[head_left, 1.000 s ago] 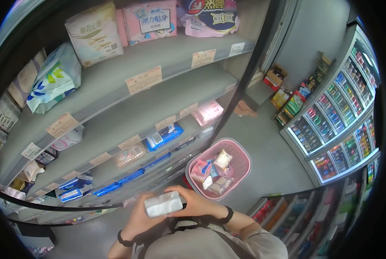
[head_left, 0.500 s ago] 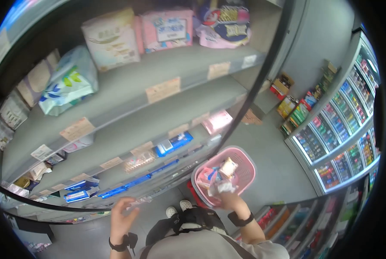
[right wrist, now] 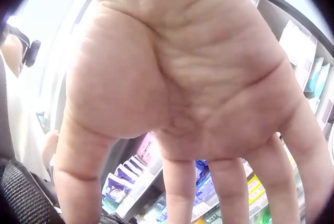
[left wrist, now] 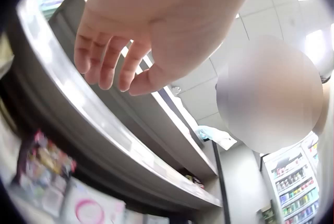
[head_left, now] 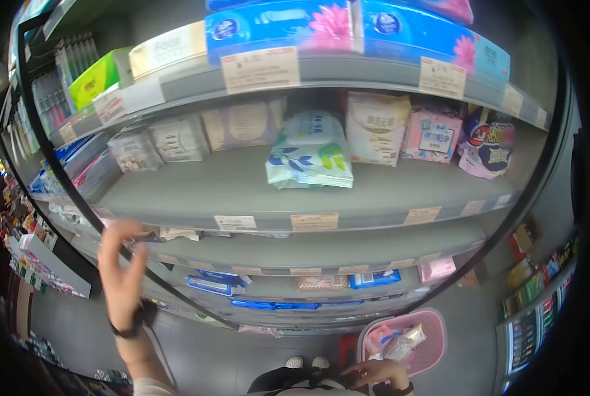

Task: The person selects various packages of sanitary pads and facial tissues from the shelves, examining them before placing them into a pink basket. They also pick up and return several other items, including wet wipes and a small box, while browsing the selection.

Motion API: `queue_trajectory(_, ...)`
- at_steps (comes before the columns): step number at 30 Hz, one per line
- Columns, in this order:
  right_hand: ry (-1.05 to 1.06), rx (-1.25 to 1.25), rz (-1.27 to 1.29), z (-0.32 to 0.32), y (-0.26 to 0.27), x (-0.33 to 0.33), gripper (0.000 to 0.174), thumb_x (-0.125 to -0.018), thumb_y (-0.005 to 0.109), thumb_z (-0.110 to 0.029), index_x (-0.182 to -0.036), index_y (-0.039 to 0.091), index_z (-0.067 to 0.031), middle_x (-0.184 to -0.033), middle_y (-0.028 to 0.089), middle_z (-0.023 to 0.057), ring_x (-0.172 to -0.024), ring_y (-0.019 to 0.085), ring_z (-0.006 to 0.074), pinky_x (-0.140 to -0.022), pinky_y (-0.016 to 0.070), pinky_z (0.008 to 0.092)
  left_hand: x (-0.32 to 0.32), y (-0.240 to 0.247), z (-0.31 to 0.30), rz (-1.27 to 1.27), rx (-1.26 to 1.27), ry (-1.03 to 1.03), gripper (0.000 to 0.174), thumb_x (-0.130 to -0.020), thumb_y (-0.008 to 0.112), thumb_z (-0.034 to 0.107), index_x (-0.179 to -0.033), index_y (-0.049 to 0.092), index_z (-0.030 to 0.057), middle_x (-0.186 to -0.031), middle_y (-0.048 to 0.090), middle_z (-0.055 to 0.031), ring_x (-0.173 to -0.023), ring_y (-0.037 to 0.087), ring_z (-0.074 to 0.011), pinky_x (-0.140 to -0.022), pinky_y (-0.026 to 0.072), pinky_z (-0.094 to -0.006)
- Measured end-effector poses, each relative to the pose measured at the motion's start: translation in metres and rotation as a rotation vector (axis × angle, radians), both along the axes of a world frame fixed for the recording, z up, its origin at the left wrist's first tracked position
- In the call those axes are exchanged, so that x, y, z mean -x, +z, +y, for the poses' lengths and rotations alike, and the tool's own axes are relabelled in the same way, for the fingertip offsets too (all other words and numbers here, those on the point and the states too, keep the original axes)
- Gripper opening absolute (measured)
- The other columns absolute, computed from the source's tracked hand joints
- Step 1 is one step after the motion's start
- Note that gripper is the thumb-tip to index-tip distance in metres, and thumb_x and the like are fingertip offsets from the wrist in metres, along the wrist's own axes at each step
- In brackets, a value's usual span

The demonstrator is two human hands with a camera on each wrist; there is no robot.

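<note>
In the head view my left hand (head_left: 122, 277) is raised at the left front of the shelves, fingers loosely bent and holding nothing. The left wrist view shows that hand (left wrist: 151, 36) from its palm side, near a shelf edge. Low at the front, my right hand (head_left: 377, 373) is beside the pink basket (head_left: 439, 340), its fingers spread and bare in the right wrist view. Inside the basket lie a whitish package (head_left: 407, 342) and a pink package (head_left: 376, 338).
A green-and-white soft pack (head_left: 308, 155) lies on the middle shelf, beside a cream pack (head_left: 377, 129) and a pink pack (head_left: 431, 135). Blue tissue packs (head_left: 275, 30) fill the shelf above. A dark upright post (head_left: 64, 171) stands at the left. Drinks coolers (head_left: 536, 336) are at the right.
The white package that both hands held went to the basket in my right hand, which has let it go. My left hand has risen toward the shelves, and the head view has swung left and up.
</note>
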State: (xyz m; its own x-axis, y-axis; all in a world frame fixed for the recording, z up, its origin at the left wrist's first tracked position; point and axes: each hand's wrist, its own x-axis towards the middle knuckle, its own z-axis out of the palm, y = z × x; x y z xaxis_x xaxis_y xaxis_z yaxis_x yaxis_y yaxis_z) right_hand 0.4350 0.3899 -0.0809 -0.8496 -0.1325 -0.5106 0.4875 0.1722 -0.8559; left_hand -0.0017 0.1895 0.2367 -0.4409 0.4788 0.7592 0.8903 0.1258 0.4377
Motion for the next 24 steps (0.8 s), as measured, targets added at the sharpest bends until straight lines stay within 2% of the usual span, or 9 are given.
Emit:
queue_trajectory(2,0.017,-0.002,-0.027,0.004,0.003,0.004,0.061,-0.088,0.071,-0.033,-0.141,0.050,-0.0125,-0.111,0.065,0.0096,-0.096,0.059,0.0148,-0.084,0.0484,0.0271,0.027,0.041,0.004,0.053,0.109,0.042,0.042,-0.078,0.062,0.002,-0.120,0.057,0.0016,-0.115,0.061,-0.0096,-0.108,0.056,-0.0220,-0.090,0.0428,-0.0343)
queue_trajectory(4,0.022,-0.004,-0.055,0.003,0.006,0.006,0.062,-0.088,0.072,-0.033,-0.141,0.049,-0.0125,-0.113,0.065,0.0100,-0.096,0.059,0.0149,-0.085,0.0484,0.0269,0.071,0.066,0.006,0.139,0.281,0.093,0.058,-0.079,0.062,0.005,-0.135,0.048,0.0061,-0.134,0.054,-0.0135,-0.129,0.048,-0.0292,-0.105,0.0378,-0.0401)
queue_trajectory(6,-0.203,0.246,0.017,-0.002,0.006,0.008,0.057,-0.080,0.080,-0.014,-0.130,0.057,-0.0024,-0.110,0.067,0.0114,-0.100,0.062,0.0199,-0.086,0.0509,0.0325,0.110,0.089,0.022,0.182,0.400,0.111,0.073,-0.076,0.063,0.007,-0.144,0.037,0.0003,-0.146,0.042,-0.0226,-0.139,0.037,-0.0341,-0.113,0.0294,-0.0382)
queue_trajectory(9,-0.196,0.253,-0.028,0.000,0.005,0.010,0.056,-0.080,0.080,-0.012,-0.130,0.057,-0.0022,-0.113,0.067,0.0118,-0.102,0.062,0.0203,-0.087,0.0507,0.0327,0.140,0.108,0.042,0.161,0.586,0.206,0.087,-0.070,0.068,0.007,-0.148,0.029,-0.0020,-0.149,0.036,-0.0272,-0.142,0.030,-0.0363,-0.116,0.0258,-0.0360)
queue_trajectory(16,-0.191,0.206,0.013,0.006,0.013,0.013,0.055,-0.080,0.079,-0.012,-0.130,0.058,-0.0026,-0.112,0.067,0.0112,-0.101,0.061,0.0198,-0.086,0.0507,0.0319,0.182,0.105,0.059,0.283,0.776,0.310,0.092,-0.065,0.076,0.014,-0.145,0.034,-0.0036,-0.146,0.040,-0.0257,-0.138,0.037,-0.0355,-0.115,0.0289,-0.0372)
queue_trajectory(19,-0.194,0.212,0.024,0.006,0.014,0.014,0.055,-0.080,0.079,-0.013,-0.130,0.058,-0.0028,-0.111,0.067,0.0111,-0.101,0.061,0.0197,-0.086,0.0506,0.0317,0.190,0.093,0.054,0.302,0.699,0.376,0.094,-0.059,0.077,0.007,-0.144,0.038,0.0026,-0.143,0.042,-0.0273,-0.137,0.034,-0.0426,-0.112,0.0334,-0.0408)
queue_trajectory(21,-0.198,0.221,0.025,0.004,0.014,0.012,0.054,-0.081,0.079,-0.013,-0.129,0.058,-0.0028,-0.111,0.067,0.0111,-0.101,0.061,0.0196,-0.085,0.0506,0.0316,0.198,0.088,0.050,0.441,0.680,0.403,0.076,-0.058,0.078,0.008,-0.130,0.055,0.0043,-0.130,0.053,-0.0242,-0.125,0.044,-0.0428,-0.104,0.0405,-0.0443)
queue_trajectory(22,-0.203,0.226,0.022,0.002,0.014,0.009,0.054,-0.081,0.079,-0.013,-0.129,0.058,-0.0029,-0.111,0.067,0.0111,-0.101,0.061,0.0195,-0.085,0.0506,0.0315,0.188,0.078,0.044,0.568,0.501,0.424,0.061,-0.059,0.077,0.008,-0.118,0.062,0.0039,-0.118,0.057,-0.0220,-0.114,0.051,-0.0414,-0.096,0.0451,-0.0452)
queue_trajectory(24,-0.217,0.234,0.019,0.000,0.014,0.005,0.053,-0.081,0.078,-0.013,-0.129,0.058,-0.0030,-0.111,0.067,0.0110,-0.101,0.061,0.0195,-0.085,0.0506,0.0314,0.151,0.082,0.039,0.528,0.446,0.430,0.061,-0.060,0.076,0.006,-0.118,0.061,0.0026,-0.116,0.057,-0.0218,-0.111,0.052,-0.0421,-0.095,0.0458,-0.0445)
